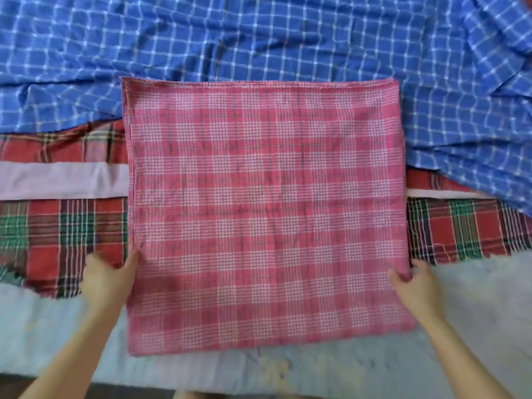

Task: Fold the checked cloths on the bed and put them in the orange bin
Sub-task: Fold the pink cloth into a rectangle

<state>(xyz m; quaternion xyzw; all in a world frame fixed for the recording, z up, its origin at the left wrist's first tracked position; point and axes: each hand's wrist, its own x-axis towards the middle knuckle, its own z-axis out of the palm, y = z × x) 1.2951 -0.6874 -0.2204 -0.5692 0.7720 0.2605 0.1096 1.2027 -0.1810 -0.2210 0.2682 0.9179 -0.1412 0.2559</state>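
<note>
Pink checked cloth (267,214) laid flat, folded to square, ctr of bed (475,312), over red-green plaid cloth (57,234). Blue checked cloth (259,38) spread rumpled at far side. R edge pinched by right hand (414,286), thumb on top. L edge touched by left hand (109,280); grip can't be told, blurred.

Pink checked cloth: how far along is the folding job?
Done: pink checked cloth lies folded to a flat square. In hand: left hand at its left edge, grip unclear; right hand pinches its right edge. Left: blue checked cloth and red-green plaid cloth lie spread out, unfolded; orange bin not in view.
</note>
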